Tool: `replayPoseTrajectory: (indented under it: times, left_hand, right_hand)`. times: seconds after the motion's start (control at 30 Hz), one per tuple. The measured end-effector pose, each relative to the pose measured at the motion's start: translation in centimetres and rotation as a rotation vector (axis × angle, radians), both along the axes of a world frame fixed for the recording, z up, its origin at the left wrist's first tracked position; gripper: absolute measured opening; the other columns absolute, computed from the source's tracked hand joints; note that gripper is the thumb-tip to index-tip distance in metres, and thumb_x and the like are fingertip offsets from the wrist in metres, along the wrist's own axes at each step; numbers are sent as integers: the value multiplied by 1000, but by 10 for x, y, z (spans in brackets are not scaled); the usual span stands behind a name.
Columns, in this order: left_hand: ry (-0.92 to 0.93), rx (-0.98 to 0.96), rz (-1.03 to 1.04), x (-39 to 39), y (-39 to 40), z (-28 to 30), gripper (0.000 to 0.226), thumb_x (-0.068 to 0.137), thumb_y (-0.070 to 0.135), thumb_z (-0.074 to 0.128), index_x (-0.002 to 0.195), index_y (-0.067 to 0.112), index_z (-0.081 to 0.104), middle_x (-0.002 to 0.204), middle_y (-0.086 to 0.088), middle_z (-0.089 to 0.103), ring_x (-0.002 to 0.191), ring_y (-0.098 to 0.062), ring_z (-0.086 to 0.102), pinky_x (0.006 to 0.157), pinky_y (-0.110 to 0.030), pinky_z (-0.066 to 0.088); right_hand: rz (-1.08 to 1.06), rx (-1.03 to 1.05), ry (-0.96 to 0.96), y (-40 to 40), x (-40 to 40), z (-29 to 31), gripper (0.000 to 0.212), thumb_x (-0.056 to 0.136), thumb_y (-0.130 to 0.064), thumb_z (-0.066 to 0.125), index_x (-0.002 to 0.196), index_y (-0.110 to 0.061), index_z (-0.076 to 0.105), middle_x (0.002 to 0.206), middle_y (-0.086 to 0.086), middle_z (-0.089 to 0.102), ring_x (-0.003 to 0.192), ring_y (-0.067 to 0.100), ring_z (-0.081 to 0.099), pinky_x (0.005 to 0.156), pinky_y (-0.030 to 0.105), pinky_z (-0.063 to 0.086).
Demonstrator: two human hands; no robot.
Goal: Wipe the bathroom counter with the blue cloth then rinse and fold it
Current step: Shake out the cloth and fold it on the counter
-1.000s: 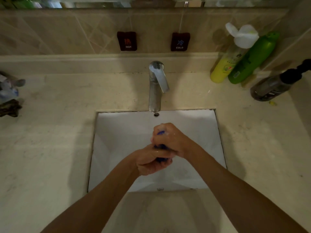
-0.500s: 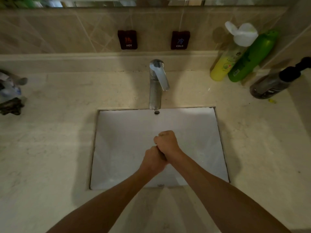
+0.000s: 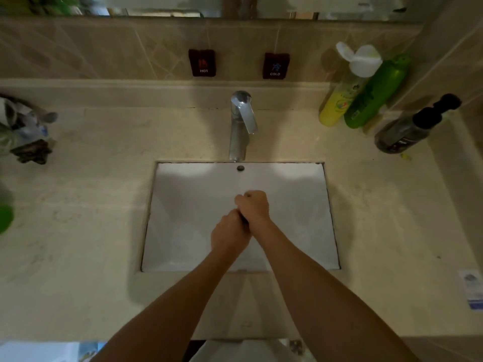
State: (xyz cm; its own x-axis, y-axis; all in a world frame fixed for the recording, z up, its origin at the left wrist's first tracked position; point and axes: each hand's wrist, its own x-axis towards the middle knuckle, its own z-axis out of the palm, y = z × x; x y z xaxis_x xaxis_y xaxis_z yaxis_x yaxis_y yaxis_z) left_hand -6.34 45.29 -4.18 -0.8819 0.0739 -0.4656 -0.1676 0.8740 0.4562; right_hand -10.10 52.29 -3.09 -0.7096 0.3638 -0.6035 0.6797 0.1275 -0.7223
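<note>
Beige marble desk around white rectangular sink | your left hand and right hand fisted together over the basin, clenching the blue cloth, barely visible | likely wringing, so drips fall in

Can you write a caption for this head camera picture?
Both fists, left hand and right hand, squeeze together over the white sink below the faucet.

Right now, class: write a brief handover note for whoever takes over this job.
Left hand: fist shut on the cloth.
Right hand: fist shut on the cloth too, pressed against the left.
Cloth: almost hidden between the fists, over the sink.
Tap: no stream visible.
Done: cannot tell if the counter is wiped; cloth seems mid-wring.
Left: finish wringing, fold.
</note>
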Motion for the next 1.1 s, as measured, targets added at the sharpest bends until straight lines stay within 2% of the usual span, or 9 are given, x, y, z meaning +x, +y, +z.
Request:
replayPoseTrajectory:
  times: [0.1,0.2,0.3,0.4,0.5,0.7,0.83,1.0,1.1]
  left_hand:
    - [-172,375,200,-9,-12,17,47,78,21,76,118,15,52,105,-2,65,90,-18,65,72,-26,54]
    - [-160,528,210,-5,-30,41,53,73,15,81,113,23,48,101,3,62,84,-12,64,62,-17,54]
    - [-137,692,279,9,-45,61,31,85,24,72,109,26,52,99,-1,66,80,-11,65,66,-20,56]
    - [-186,910,339,24,-65,72,44,90,46,58,127,24,52,113,-1,68,100,-15,67,78,-25,54]
    - [-116,947,333,33,-89,83,42,93,50,48,121,22,62,110,-7,72,99,-21,67,82,-29,55]
    - [-42,1163,558,34,-156,103,31,101,19,46,127,7,57,116,-19,69,104,-35,68,83,-40,58]
    - [-49,1144,600,30,-208,117,34,95,4,52,126,19,56,113,-13,72,101,-31,70,86,-41,58]
    - [234,905,222,11,-283,150,61,89,0,58,128,47,51,131,15,58,123,-7,54,96,-27,47]
    - [309,868,-99,-6,-309,181,57,88,13,63,134,41,49,134,17,54,125,-3,51,99,-16,43]
  right_hand:
    - [126,-235,58,11,8,19,25,89,-41,68,99,-20,61,103,5,64,92,21,61,86,39,56]
    - [198,-346,84,23,28,35,50,92,-57,56,133,-30,46,132,2,56,118,24,57,100,47,53]
    - [228,-363,153,26,49,47,39,97,-52,51,125,-25,54,119,2,66,103,21,68,89,40,58]
    - [298,-365,220,18,66,53,24,98,-32,59,111,-14,66,98,6,75,87,23,72,79,33,59]
    - [270,-345,332,-1,70,63,17,99,-19,59,99,-3,66,86,10,74,79,25,70,74,35,58]
    - [235,-333,473,-49,65,96,20,102,-19,52,100,-2,61,94,15,70,86,29,67,77,38,57]
    - [311,-307,555,-93,55,126,21,102,-17,51,100,2,59,97,19,67,90,28,66,80,33,56]
    - [531,-247,637,-154,37,170,16,101,-12,53,98,1,62,91,18,65,82,26,62,78,32,49]
    - [661,-225,669,-186,25,198,12,100,-4,53,93,-3,63,82,-2,65,76,10,61,73,21,47]
